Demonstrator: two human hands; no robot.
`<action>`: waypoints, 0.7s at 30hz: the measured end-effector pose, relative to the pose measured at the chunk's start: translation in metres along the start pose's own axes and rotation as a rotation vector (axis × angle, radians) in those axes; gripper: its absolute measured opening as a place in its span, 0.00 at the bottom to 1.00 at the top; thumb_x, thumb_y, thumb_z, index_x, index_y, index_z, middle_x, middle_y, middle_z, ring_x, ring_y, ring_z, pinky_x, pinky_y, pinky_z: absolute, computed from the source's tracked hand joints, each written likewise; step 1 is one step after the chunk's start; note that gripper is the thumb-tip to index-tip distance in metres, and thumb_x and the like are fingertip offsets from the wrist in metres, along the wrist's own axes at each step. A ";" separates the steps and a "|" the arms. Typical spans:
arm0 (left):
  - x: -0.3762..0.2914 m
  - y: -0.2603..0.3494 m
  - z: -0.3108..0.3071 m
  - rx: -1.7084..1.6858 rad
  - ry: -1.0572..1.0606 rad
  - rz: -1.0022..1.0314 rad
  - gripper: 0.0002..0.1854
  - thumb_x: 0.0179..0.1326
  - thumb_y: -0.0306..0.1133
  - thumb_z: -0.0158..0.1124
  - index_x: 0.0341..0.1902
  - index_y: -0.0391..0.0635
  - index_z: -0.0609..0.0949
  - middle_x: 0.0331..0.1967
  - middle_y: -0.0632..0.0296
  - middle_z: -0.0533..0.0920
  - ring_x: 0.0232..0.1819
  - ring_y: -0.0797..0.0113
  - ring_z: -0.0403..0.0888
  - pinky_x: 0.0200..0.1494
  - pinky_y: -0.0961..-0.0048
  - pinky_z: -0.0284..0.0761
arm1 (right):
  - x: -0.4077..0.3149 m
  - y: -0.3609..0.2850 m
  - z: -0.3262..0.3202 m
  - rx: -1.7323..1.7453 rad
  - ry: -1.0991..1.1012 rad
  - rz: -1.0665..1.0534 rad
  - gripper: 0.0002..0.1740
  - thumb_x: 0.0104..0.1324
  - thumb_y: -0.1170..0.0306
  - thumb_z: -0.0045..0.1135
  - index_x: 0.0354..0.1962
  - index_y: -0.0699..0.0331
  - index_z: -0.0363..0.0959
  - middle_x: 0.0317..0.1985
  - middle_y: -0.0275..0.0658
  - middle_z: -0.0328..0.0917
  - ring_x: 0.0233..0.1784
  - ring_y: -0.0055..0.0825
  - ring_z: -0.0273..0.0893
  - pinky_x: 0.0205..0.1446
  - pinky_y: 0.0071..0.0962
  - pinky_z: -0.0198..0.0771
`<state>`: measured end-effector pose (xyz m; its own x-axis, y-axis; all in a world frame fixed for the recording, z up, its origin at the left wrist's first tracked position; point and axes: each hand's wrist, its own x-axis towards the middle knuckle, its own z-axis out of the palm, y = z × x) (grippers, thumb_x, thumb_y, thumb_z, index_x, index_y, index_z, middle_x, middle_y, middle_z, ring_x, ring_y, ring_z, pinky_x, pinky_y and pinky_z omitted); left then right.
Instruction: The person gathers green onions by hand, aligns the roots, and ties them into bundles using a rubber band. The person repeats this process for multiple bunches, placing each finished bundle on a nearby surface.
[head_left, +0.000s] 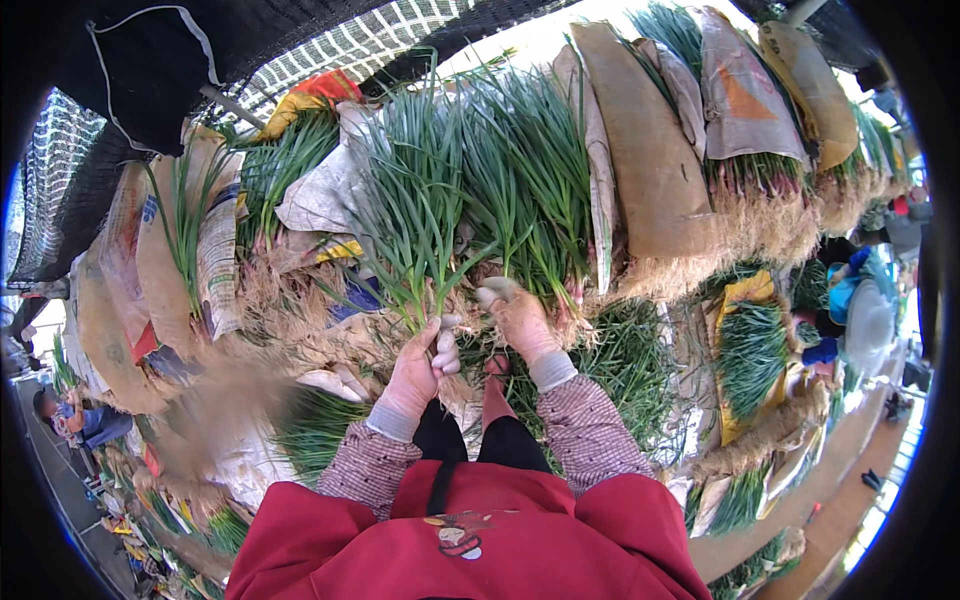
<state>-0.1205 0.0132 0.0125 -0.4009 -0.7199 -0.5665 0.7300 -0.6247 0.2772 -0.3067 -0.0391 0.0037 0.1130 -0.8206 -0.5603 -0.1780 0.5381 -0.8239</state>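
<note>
My left hand grips a bunch of green onion plants near the base, leaves pointing away from me. Pale roots hang below the fingers. To its right, my right hand is beside the root ends of a pile of green onions; its fingertips are motion-blurred, so whether they hold anything cannot be told. White coverings show on fingers of both hands.
Brown sacking and woven plastic sacks cover more onion bundles along the row. Loose green leaves lie on the ground by my feet. A blurred brown shape crosses the left. A person is at far left.
</note>
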 end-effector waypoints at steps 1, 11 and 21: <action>-0.001 -0.003 0.002 0.016 -0.001 -0.035 0.16 0.69 0.44 0.52 0.47 0.42 0.76 0.22 0.71 0.70 0.16 0.78 0.59 0.24 0.78 0.59 | -0.005 -0.017 0.004 0.210 -0.077 0.018 0.22 0.67 0.57 0.55 0.51 0.65 0.73 0.30 0.38 0.79 0.28 0.22 0.74 0.37 0.21 0.71; 0.011 0.001 0.027 0.152 0.317 0.103 0.10 0.68 0.40 0.55 0.38 0.46 0.76 0.21 0.70 0.73 0.16 0.77 0.64 0.22 0.77 0.62 | -0.047 0.003 0.001 0.269 0.116 -0.193 0.08 0.66 0.69 0.55 0.39 0.66 0.72 0.29 0.32 0.74 0.28 0.16 0.70 0.34 0.18 0.70; 0.030 0.032 -0.012 0.301 0.098 -0.139 0.17 0.68 0.35 0.53 0.53 0.36 0.77 0.12 0.73 0.66 0.14 0.77 0.62 0.26 0.77 0.69 | -0.003 0.055 -0.025 -0.418 0.068 0.201 0.24 0.68 0.59 0.48 0.57 0.65 0.65 0.26 0.40 0.80 0.24 0.28 0.79 0.31 0.26 0.75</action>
<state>-0.1024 -0.0244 -0.0050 -0.4189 -0.5985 -0.6829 0.4703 -0.7863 0.4006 -0.3411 -0.0120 -0.0374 -0.0256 -0.7260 -0.6872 -0.5699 0.5754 -0.5867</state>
